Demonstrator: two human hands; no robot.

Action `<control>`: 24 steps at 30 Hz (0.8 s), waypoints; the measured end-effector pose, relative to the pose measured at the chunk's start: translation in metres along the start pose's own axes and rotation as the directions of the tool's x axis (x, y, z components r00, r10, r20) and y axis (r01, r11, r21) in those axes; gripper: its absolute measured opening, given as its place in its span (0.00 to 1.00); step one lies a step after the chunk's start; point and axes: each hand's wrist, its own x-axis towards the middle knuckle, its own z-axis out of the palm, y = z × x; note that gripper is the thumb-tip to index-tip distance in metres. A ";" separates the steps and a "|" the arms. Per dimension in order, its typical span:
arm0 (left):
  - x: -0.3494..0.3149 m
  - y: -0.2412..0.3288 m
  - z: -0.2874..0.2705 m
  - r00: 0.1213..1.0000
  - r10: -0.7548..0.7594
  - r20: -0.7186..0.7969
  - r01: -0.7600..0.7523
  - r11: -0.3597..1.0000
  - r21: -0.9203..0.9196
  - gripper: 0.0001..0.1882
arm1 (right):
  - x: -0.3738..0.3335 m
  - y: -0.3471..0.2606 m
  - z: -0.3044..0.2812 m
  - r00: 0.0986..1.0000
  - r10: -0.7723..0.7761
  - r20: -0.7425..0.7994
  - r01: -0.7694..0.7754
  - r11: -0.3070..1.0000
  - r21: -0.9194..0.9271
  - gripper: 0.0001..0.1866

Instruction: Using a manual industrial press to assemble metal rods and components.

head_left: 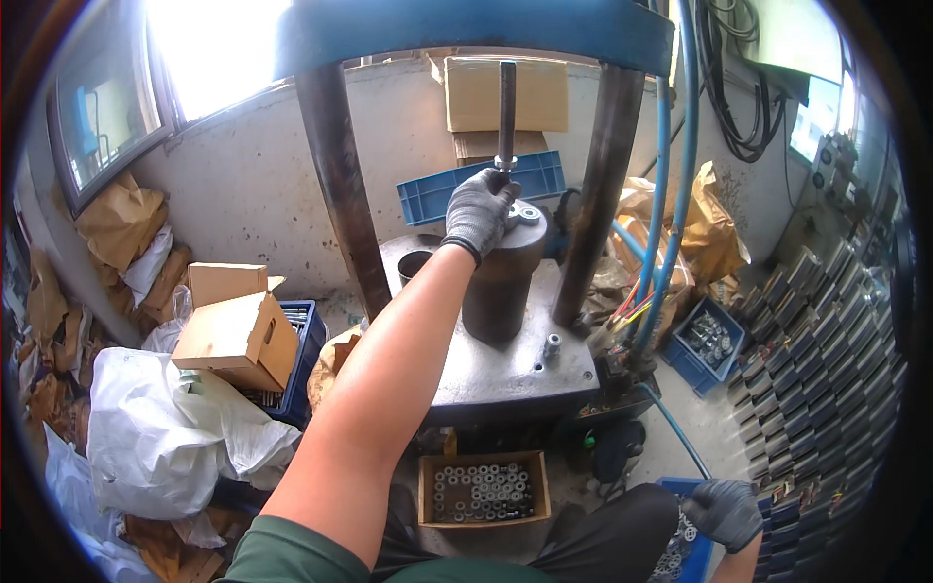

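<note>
The small metal ring was silvery and bright, shaped like a collar; it sat around the lower part of a dark, upright rod, over the thick dark cylinder; the left hand, in a grey glove, was just below this ring with its fingers bent, but I could not tell if they grasped the rod's lower end or only touched it; a metal piece with round openings lay on the cylinder's top, beside the fingers; the left column and the right column bounded the space sideways, with some room between each and the hand, while the blue beam limited it above; the right hand, also gloved, was curled low at the right, at a blue crate of metal parts, and I could not tell whether it held something; the left palm was hidden, the forearm covered a part of the pale platform, and the knee and the lower edge cut off the crate.
</note>
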 end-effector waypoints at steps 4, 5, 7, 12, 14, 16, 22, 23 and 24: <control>0.000 -0.001 0.003 1.000 -0.007 -0.021 0.007 1.000 -0.008 0.17 | -0.001 -0.010 -0.005 0.997 0.049 -0.065 -0.049 0.999 0.003 0.13; 0.000 0.000 0.002 1.000 -0.020 -0.008 0.020 1.000 -0.019 0.17 | -0.001 -0.010 -0.005 0.997 0.051 -0.064 -0.051 0.999 0.002 0.13; 0.000 0.001 0.002 0.999 -0.035 0.005 0.035 0.999 -0.031 0.18 | 0.000 -0.010 -0.007 0.994 0.027 -0.107 -0.029 0.999 -0.016 0.13; -0.001 0.002 0.001 1.000 -0.024 -0.002 0.024 1.000 -0.006 0.17 | 0.002 -0.016 -0.011 0.993 0.073 -0.097 -0.072 0.997 0.020 0.13; 0.000 0.001 0.002 1.000 -0.021 0.004 0.021 1.000 -0.001 0.17 | 0.002 -0.015 -0.011 0.993 0.082 -0.090 -0.082 0.997 0.006 0.12; 0.001 -0.001 0.002 1.000 -0.019 0.006 0.019 1.000 0.007 0.17 | 0.004 -0.010 -0.010 0.996 0.090 -0.028 -0.091 0.995 -0.037 0.12; 0.001 -0.001 0.003 1.000 -0.012 0.010 0.012 1.000 -0.015 0.17 | 0.001 -0.015 -0.010 0.991 0.092 -0.099 -0.088 0.995 0.049 0.12; 0.000 0.000 0.003 1.000 -0.023 0.015 0.023 0.999 -0.028 0.17 | 0.002 -0.016 -0.012 0.991 0.090 -0.098 -0.085 0.995 0.049 0.12; 0.000 0.000 0.003 0.999 -0.033 0.021 0.034 0.999 -0.042 0.17 | 0.003 -0.018 -0.013 0.990 0.119 -0.081 -0.113 0.991 0.068 0.12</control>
